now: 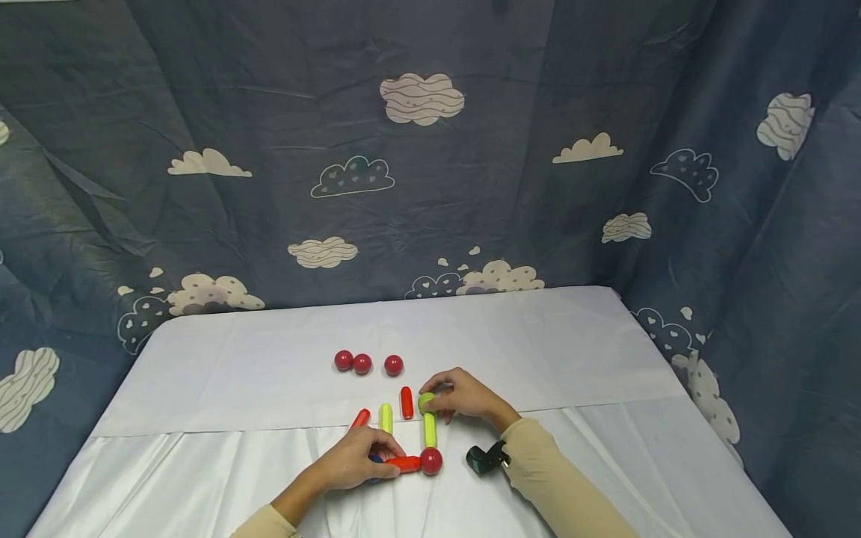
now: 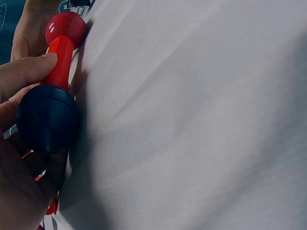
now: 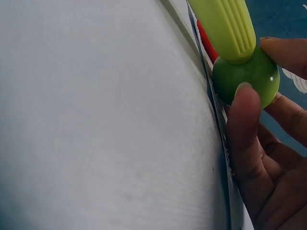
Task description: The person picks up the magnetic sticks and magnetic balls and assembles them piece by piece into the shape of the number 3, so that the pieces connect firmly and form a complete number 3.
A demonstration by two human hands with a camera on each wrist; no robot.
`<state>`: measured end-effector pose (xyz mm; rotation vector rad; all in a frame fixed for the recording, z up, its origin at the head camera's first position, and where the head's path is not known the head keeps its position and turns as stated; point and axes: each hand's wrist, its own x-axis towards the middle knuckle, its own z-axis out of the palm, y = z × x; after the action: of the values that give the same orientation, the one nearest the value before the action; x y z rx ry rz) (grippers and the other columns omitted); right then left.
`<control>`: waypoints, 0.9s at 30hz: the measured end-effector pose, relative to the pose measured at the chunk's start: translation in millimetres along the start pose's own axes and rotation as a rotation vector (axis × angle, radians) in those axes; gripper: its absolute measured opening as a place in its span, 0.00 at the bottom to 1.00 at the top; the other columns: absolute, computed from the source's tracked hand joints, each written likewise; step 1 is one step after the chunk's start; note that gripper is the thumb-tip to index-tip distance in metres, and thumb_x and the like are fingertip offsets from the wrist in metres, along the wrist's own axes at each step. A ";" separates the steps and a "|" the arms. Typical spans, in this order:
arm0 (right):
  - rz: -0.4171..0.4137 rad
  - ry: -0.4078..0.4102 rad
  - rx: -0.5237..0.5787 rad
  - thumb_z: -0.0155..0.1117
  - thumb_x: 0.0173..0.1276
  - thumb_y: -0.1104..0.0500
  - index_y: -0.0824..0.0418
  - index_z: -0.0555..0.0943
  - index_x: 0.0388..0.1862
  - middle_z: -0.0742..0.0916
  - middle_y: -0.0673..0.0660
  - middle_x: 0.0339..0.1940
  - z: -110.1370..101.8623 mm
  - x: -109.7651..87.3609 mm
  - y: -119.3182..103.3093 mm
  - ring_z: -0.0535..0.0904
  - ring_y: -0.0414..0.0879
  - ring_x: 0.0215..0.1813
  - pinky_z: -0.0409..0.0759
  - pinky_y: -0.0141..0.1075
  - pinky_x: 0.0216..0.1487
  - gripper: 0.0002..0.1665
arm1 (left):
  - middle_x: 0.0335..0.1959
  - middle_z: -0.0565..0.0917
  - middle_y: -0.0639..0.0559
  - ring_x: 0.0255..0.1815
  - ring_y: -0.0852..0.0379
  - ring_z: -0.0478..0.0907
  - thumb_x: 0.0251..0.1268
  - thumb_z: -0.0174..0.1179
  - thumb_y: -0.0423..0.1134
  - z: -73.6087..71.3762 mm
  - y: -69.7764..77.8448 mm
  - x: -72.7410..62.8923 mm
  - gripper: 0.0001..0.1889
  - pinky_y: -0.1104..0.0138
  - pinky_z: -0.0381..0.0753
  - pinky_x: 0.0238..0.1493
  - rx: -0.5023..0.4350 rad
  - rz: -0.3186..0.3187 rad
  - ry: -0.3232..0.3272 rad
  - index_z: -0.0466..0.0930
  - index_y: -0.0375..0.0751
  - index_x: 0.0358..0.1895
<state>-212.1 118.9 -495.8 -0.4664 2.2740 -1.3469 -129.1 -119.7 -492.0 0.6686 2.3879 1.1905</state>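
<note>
Left hand [image 1: 355,457] grips red rod [image 2: 58,67]; right hand [image 1: 466,397] pinches green ball [image 3: 261,79]; white tabletop [image 1: 605,433] spreads rightward, edge well apart.

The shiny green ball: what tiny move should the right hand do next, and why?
Perhaps gently press the shiny green ball against the ridged yellow-green rod. The right hand pinches the ball at the rod's end, while the left hand grips the short red rod, which meets the shiny red ball at the yellow-green rod's other end.
</note>
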 end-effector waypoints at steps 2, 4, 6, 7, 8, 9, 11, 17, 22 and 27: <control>0.001 0.003 -0.003 0.71 0.59 0.59 0.63 0.83 0.47 0.85 0.52 0.35 -0.1 -0.5 -0.4 0.77 0.42 0.23 0.79 0.35 0.28 0.17 | 0.30 0.80 0.64 0.30 0.67 0.71 0.55 0.70 0.39 0.0 0.0 0.1 0.06 0.71 0.71 0.35 0.001 0.002 0.000 0.86 0.48 0.36; 0.001 0.007 -0.007 0.71 0.58 0.59 0.63 0.83 0.47 0.85 0.52 0.35 -0.1 -0.7 -1.3 0.77 0.42 0.23 0.79 0.35 0.28 0.17 | 0.30 0.80 0.64 0.31 0.66 0.71 0.55 0.70 0.39 -0.2 0.0 0.1 0.06 0.71 0.71 0.36 0.006 0.000 0.000 0.86 0.48 0.36; -0.002 0.009 -0.011 0.72 0.58 0.59 0.63 0.83 0.47 0.85 0.52 0.35 0.1 -0.6 -2.0 0.77 0.42 0.23 0.78 0.35 0.27 0.17 | 0.30 0.80 0.65 0.31 0.66 0.71 0.55 0.70 0.39 -0.3 0.3 -0.1 0.06 0.71 0.71 0.36 0.010 -0.007 0.000 0.86 0.48 0.36; -0.006 0.010 -0.017 0.72 0.58 0.59 0.63 0.83 0.47 0.85 0.52 0.36 0.3 -0.4 -2.1 0.77 0.42 0.23 0.79 0.35 0.27 0.17 | 0.30 0.80 0.65 0.31 0.66 0.71 0.55 0.70 0.39 -0.3 0.5 -0.2 0.06 0.71 0.70 0.36 0.013 -0.009 -0.001 0.86 0.48 0.36; -0.008 0.011 -0.023 0.72 0.58 0.59 0.63 0.83 0.47 0.85 0.52 0.37 0.5 -0.4 -2.6 0.77 0.42 0.24 0.79 0.35 0.27 0.18 | 0.30 0.80 0.65 0.31 0.66 0.71 0.55 0.70 0.39 -0.4 0.9 -0.3 0.06 0.71 0.70 0.36 0.012 -0.012 -0.001 0.86 0.48 0.36; -0.011 0.011 -0.031 0.72 0.58 0.59 0.62 0.83 0.47 0.85 0.52 0.37 0.6 -0.4 -3.3 0.77 0.42 0.24 0.79 0.35 0.27 0.18 | 0.30 0.80 0.65 0.31 0.66 0.71 0.55 0.70 0.39 -0.6 1.3 -0.4 0.06 0.71 0.70 0.36 0.011 -0.015 -0.002 0.86 0.48 0.36; -0.019 0.010 -0.053 0.72 0.58 0.59 0.62 0.83 0.47 0.84 0.51 0.39 1.0 -0.4 -4.8 0.76 0.42 0.25 0.79 0.35 0.27 0.18 | 0.30 0.80 0.65 0.31 0.65 0.71 0.56 0.70 0.39 -0.9 2.1 -0.7 0.06 0.71 0.70 0.36 0.007 -0.019 -0.003 0.86 0.48 0.37; -0.070 0.040 -0.152 0.73 0.56 0.58 0.61 0.82 0.48 0.81 0.50 0.38 2.4 -0.4 -11.0 0.73 0.42 0.29 0.75 0.31 0.27 0.20 | 0.30 0.80 0.65 0.31 0.65 0.71 0.56 0.70 0.39 -1.3 3.2 -0.8 0.06 0.71 0.70 0.36 0.004 -0.024 -0.007 0.86 0.48 0.37; -0.114 0.068 -0.213 0.74 0.55 0.58 0.60 0.82 0.49 0.80 0.50 0.37 4.5 1.5 -13.8 0.71 0.43 0.33 0.70 0.31 0.33 0.22 | 0.30 0.79 0.65 0.31 0.65 0.71 0.56 0.70 0.39 -1.1 3.4 -1.0 0.06 0.71 0.70 0.36 0.010 -0.023 -0.005 0.86 0.49 0.36; -0.144 0.065 -0.256 0.76 0.53 0.56 0.59 0.80 0.52 0.80 0.51 0.40 8.0 5.2 -13.8 0.70 0.43 0.37 0.70 0.33 0.36 0.27 | 0.30 0.80 0.64 0.32 0.65 0.71 0.56 0.70 0.39 -1.1 3.8 -1.5 0.06 0.71 0.70 0.36 0.009 -0.017 -0.003 0.86 0.49 0.36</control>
<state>-211.4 104.0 -488.1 -0.6913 2.5221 -1.1548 -127.5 -119.3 -488.1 0.6508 2.3938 1.1713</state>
